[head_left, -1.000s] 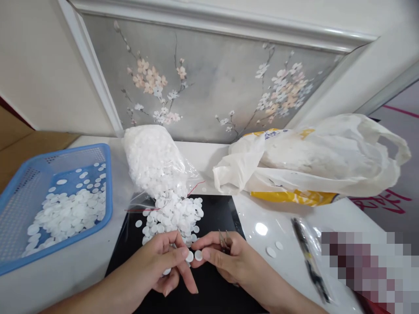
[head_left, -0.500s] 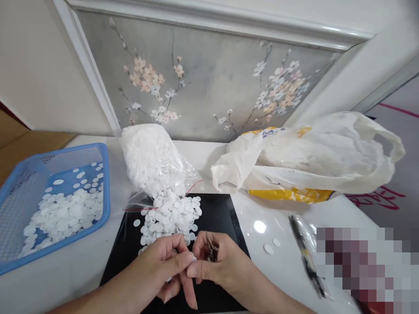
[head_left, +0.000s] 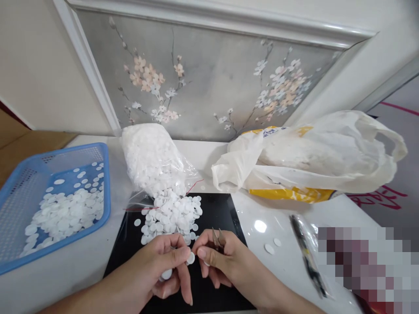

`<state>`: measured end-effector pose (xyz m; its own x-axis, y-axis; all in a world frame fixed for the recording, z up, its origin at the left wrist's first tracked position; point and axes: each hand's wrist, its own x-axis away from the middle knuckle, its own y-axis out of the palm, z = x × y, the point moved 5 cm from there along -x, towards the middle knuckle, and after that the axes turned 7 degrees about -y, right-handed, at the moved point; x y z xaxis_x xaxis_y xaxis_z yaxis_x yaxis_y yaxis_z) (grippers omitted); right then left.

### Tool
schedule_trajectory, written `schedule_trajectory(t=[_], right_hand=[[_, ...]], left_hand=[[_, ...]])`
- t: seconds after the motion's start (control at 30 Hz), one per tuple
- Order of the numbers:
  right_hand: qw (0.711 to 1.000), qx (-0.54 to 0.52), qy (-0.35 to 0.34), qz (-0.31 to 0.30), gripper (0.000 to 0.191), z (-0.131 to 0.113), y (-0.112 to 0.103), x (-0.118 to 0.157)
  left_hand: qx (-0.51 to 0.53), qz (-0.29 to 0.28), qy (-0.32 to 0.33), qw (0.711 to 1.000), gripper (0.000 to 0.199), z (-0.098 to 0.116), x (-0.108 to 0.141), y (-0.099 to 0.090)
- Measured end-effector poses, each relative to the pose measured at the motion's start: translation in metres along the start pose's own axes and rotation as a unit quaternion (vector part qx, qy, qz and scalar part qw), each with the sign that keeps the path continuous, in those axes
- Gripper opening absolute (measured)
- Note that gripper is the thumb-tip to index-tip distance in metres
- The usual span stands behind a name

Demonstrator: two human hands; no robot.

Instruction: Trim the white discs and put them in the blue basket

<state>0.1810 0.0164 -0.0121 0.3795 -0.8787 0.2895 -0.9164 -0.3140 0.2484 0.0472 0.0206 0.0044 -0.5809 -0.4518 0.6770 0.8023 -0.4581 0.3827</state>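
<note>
The left hand (head_left: 172,264) is pinching a white disc (head_left: 190,258) between thumb and forefinger, with more discs (head_left: 166,274) sitting against its curled fingers; the right hand (head_left: 216,257) is curling around a metal tool (head_left: 218,238), its two points jutting up, while another disc is partly showing below its thumb; a narrow gap is separating the pinched disc from the right fingertips. Both hands are hovering over the black board (head_left: 225,209), whose dark surface is showing between and below them; the disc pile (head_left: 175,213) is lying just beyond, spilling from the clear bag (head_left: 147,157) across the board's far edge; the blue basket (head_left: 106,187) is standing well left, its rim apart from the board; on the desk (head_left: 275,277), two loose discs (head_left: 269,249) are lying right of the board's edge, nearer than the pen (head_left: 307,257); the white-and-yellow bag (head_left: 314,152) is stretching behind them.
</note>
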Motion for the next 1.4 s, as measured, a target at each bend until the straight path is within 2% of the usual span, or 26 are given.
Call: schedule_trajectory(t=[0.17, 0.27, 0.4, 0.57, 0.87, 0.97, 1.07, 1.17, 1.3, 1.4], right_hand=[[1.000, -0.023, 0.006, 0.019, 0.035, -0.002, 0.000, 0.001], [0.999, -0.019, 0.003, 0.031, 0.038, -0.005, 0.001, 0.003], [0.998, 0.058, -0.023, 0.013, 0.048, -0.008, 0.008, 0.005], [0.993, 0.114, -0.042, 0.000, 0.047, -0.010, 0.012, 0.007], [0.994, 0.086, -0.049, -0.037, 0.048, -0.004, 0.013, 0.005], [0.992, 0.112, -0.051, -0.038, 0.039, -0.006, 0.010, 0.006], [0.978, 0.202, -0.054, 0.021, 0.022, -0.011, -0.005, 0.006], [0.951, 0.295, -0.057, 0.075, 0.018, -0.014, -0.017, 0.005], [0.921, 0.379, -0.045, 0.081, 0.006, -0.011, -0.017, 0.001], [0.893, 0.436, -0.077, 0.075, 0.014, -0.011, -0.013, -0.001]], left_hand=[[-0.003, 0.000, 0.001, 1.000, 0.024, 0.000, 0.001, 0.000], [-0.008, 0.006, -0.003, 1.000, 0.023, -0.002, 0.001, 0.000], [-0.007, 0.021, -0.006, 1.000, 0.028, -0.005, -0.002, -0.001], [-0.029, 0.017, -0.002, 0.999, 0.032, -0.003, -0.001, 0.001], [-0.043, 0.002, 0.001, 0.999, 0.032, -0.003, 0.001, 0.005], [-0.022, -0.002, 0.005, 1.000, 0.032, -0.001, 0.000, 0.004], [0.004, 0.001, 0.026, 1.000, 0.029, 0.005, 0.000, -0.001], [-0.008, 0.009, 0.065, 0.998, 0.021, 0.011, 0.001, -0.007], [-0.079, 0.045, 0.078, 0.993, 0.010, 0.013, 0.000, -0.011], [-0.133, 0.080, 0.060, 0.986, 0.008, 0.010, -0.002, -0.011]])
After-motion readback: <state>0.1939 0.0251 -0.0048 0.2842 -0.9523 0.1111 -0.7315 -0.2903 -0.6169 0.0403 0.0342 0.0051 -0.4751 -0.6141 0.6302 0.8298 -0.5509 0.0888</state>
